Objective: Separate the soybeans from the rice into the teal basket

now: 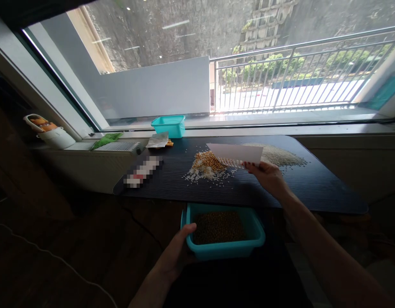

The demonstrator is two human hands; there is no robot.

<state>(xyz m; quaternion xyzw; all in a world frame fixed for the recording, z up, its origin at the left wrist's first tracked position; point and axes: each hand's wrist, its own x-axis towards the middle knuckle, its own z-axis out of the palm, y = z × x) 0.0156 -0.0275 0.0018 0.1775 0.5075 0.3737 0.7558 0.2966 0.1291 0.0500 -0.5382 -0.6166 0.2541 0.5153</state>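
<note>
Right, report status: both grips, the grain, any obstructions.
Left grip on near teal tub. Right grip holding white card. Yellow-and-white grain pile left of card, white grain pile to its right. Nothing seen blocking the card.

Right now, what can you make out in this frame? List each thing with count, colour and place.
Table: one, dark, below window
Front tub: one, turquoise, at table's near edge
Tub grains: many, brownish, in front tub
Kernels: many, yellow, mid-table
White grains: many, white, around kernels and right
Card: one, white, over table
Back tub: one, turquoise, by window
Paper: one, whitish, before back tub
Blurred item: one, white and red, table's left
Cloth: one, green, on radiator
Radiator: one, pale, left
Basket: one, white, far left
Railing: one, grey, outside
Left hand: one, on front tub
Right hand: one, holding card
</note>
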